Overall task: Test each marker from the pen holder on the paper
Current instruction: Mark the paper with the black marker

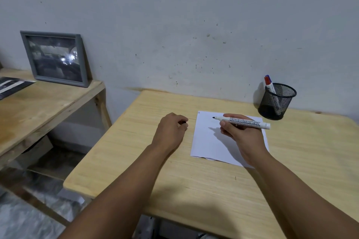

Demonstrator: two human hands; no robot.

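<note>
A white sheet of paper lies on the wooden table. My right hand holds an uncapped white board marker with a black tip, pointing left, just above the paper's top part. My left hand rests on the table left of the paper, fingers closed around a small black cap. A black mesh pen holder stands at the table's back right. In it lean a red-capped marker and a blue one behind it. Tiny marks show at the paper's top left corner.
A lower wooden shelf stands to the left with a grey picture frame leaning on the wall and a dark printed sheet. The wall runs right behind the table. There is a gap between shelf and table.
</note>
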